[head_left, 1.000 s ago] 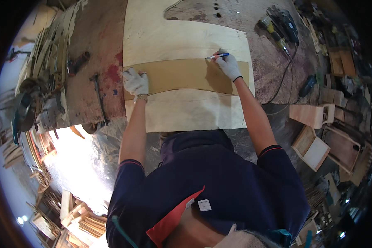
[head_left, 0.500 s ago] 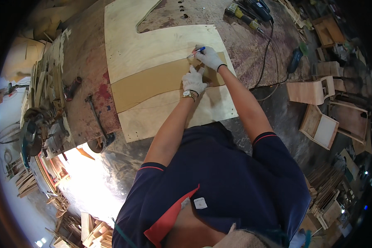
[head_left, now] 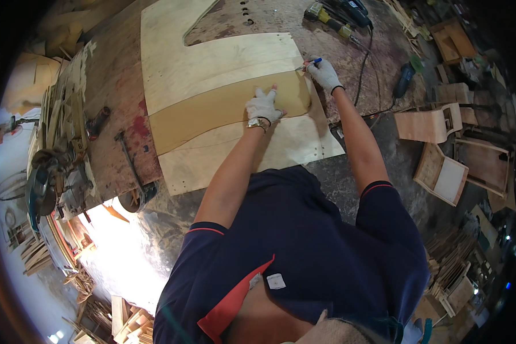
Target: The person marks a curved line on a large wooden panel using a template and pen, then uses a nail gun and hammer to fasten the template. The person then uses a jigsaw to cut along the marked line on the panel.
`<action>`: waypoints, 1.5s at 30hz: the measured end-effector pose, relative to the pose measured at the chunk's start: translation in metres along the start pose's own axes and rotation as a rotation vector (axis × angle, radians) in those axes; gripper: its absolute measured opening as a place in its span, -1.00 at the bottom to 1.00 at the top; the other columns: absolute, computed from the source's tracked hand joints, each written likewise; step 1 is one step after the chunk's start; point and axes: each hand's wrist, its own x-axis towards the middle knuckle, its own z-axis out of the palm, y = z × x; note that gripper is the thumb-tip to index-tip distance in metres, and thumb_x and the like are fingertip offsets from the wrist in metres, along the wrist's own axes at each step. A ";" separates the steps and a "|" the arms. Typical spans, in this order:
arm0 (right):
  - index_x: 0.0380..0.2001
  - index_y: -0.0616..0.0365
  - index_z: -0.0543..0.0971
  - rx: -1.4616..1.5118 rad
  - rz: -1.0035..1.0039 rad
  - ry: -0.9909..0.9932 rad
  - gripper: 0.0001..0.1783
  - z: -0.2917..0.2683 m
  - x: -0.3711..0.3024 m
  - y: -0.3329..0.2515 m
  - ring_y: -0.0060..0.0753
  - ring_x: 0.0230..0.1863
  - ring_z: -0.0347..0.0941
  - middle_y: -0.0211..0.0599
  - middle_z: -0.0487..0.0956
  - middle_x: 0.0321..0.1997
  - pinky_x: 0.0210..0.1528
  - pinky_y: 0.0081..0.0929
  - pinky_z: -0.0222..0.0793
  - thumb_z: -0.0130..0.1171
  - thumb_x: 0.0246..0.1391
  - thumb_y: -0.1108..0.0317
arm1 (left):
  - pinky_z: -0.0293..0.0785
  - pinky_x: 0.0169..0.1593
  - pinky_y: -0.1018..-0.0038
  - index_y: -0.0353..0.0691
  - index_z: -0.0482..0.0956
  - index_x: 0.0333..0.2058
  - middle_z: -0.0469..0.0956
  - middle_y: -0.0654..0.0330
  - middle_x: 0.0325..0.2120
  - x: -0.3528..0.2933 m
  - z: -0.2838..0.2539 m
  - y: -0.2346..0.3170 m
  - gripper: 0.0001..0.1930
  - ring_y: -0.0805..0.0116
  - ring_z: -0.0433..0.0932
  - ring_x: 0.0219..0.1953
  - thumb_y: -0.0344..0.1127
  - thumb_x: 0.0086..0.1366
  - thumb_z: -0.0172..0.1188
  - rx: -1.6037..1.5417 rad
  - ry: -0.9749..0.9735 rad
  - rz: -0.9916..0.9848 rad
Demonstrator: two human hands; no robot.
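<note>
A pale plywood sheet with a cut-out at its far side lies on the workbench. Across it rests a long brown curved template. My left hand, in a white glove with bare fingertips showing, presses on the template with fingers spread. My right hand, also gloved, grips a blue-capped pen. The pen's tip is at the far right corner of the template, close to the plywood's right edge. Thin drawn lines show on the plywood beside the template.
Power tools with cords lie at the far right of the workbench, and an angle grinder sits at its right edge. On the left are a hammer and a dark cylindrical tool. Wooden box frames stand right.
My right hand has moved right with the pen, along the template's far edge to its corner. My left hand stays on the template, shifted slightly left.
</note>
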 end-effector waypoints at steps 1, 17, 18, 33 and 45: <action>-0.17 0.26 0.63 0.005 0.002 0.015 -0.74 -0.001 0.000 0.002 -0.43 -0.23 0.62 -0.29 0.71 -0.29 -0.06 -0.47 0.48 0.12 0.18 0.31 | 0.51 0.07 0.08 0.42 0.15 0.51 0.29 -0.04 0.26 0.000 -0.001 0.001 0.05 0.02 0.57 0.14 0.44 0.07 0.39 0.002 -0.005 -0.004; -0.22 0.25 0.61 0.165 0.077 0.172 -0.80 0.007 -0.012 0.002 -0.50 -0.35 0.59 -0.32 0.70 -0.39 -0.22 -0.48 0.48 0.13 0.25 0.33 | 0.59 -0.06 0.15 0.43 0.12 0.51 0.28 -0.18 0.30 0.001 0.000 -0.002 0.07 0.02 0.65 -0.02 0.47 0.06 0.36 0.061 0.016 0.004; -0.22 0.24 0.61 0.171 0.068 0.177 -0.80 0.007 -0.012 0.003 -0.50 -0.35 0.59 -0.31 0.70 -0.39 -0.22 -0.49 0.48 0.13 0.25 0.33 | 0.59 -0.06 0.15 0.44 0.12 0.51 0.28 -0.18 0.29 0.001 0.000 -0.002 0.07 0.01 0.66 -0.03 0.47 0.06 0.36 0.063 0.019 0.006; -0.25 0.20 0.60 0.074 0.006 0.256 -0.82 0.013 -0.014 0.021 -0.50 -0.41 0.53 -0.31 0.66 -0.41 -0.29 -0.45 0.45 0.14 0.24 0.31 | 0.66 -0.08 0.18 0.37 0.05 0.54 0.13 -0.37 0.42 0.008 0.006 -0.005 0.12 -0.06 0.72 -0.07 0.54 0.06 0.28 0.116 0.010 0.048; -0.15 0.21 0.65 -0.240 -0.060 0.272 -0.76 0.014 -0.039 -0.007 -0.34 -0.28 0.65 -0.19 0.70 -0.31 -0.18 -0.36 0.54 0.23 0.26 0.25 | 0.59 -0.02 0.13 0.38 0.13 0.51 0.29 -0.14 0.29 0.004 0.003 -0.002 0.08 0.02 0.63 0.07 0.47 0.06 0.37 0.076 0.023 0.017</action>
